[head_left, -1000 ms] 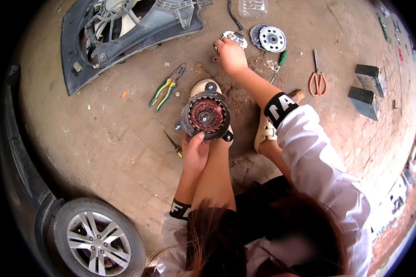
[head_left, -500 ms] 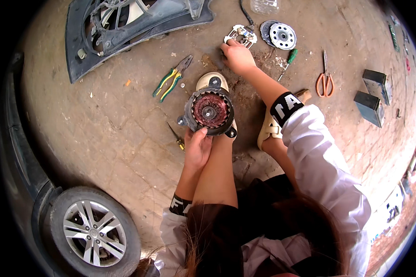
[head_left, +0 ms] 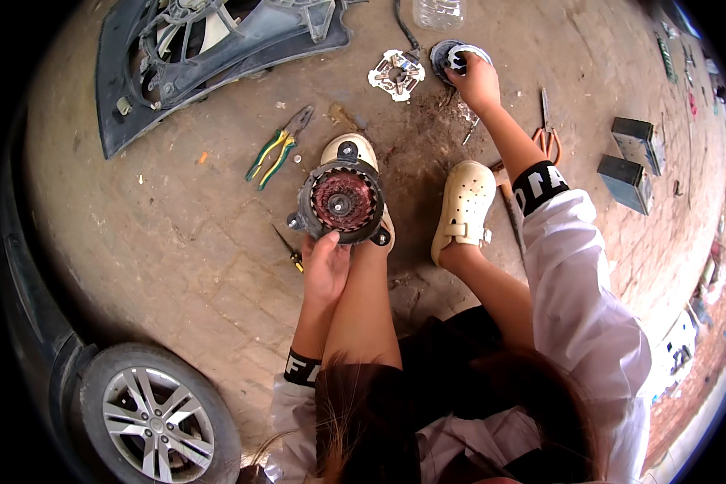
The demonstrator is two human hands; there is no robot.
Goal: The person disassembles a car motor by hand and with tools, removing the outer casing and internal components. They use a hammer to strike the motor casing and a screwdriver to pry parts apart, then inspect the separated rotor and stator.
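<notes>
Left hand [head_left: 327, 268], thumb over rim, grips the round black motor housing with dark-red windings [head_left: 340, 202], shaft facing up. Right hand [head_left: 477, 85] is forward-right, well apart, fingers curled at the round silver metal disc [head_left: 471, 49]; can't tell if gripped.

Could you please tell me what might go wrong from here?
The motor is held above the left shoe with only the left hand on it, so a slip could drop it onto the foot. Its copper windings face up, uncovered, so grit might get in. The white ring-shaped plate lies on the dirty floor near the right hand, where it could perhaps be knocked or soiled.
</notes>
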